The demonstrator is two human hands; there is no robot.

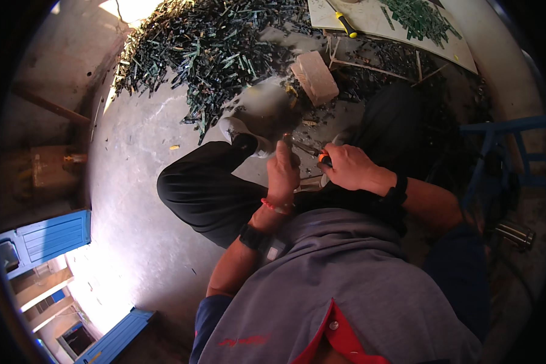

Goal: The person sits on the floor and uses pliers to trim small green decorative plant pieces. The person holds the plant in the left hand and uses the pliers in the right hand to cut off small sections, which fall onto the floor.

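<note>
My right hand [353, 170] is closed round the orange-and-black handle of a screwdriver-like tool [325, 159]. Its metal shaft points left, toward the fingers of my left hand [282, 175]. That hand is closed too, thumb up, on something small and dark that I cannot make out. A tiny reddish spot shows at its fingertips, where the shaft's end comes close; whether they touch I cannot tell. Both hands are above my lap, between my bent knees.
Ahead lies a big heap of dark, narrow strips [224, 54], with a pale brick [315, 79] at its edge. A board [376, 33] at the far right bears green strips [418, 23] and a yellow-and-black screwdriver [347, 25]. A blue frame [509, 126] stands right.
</note>
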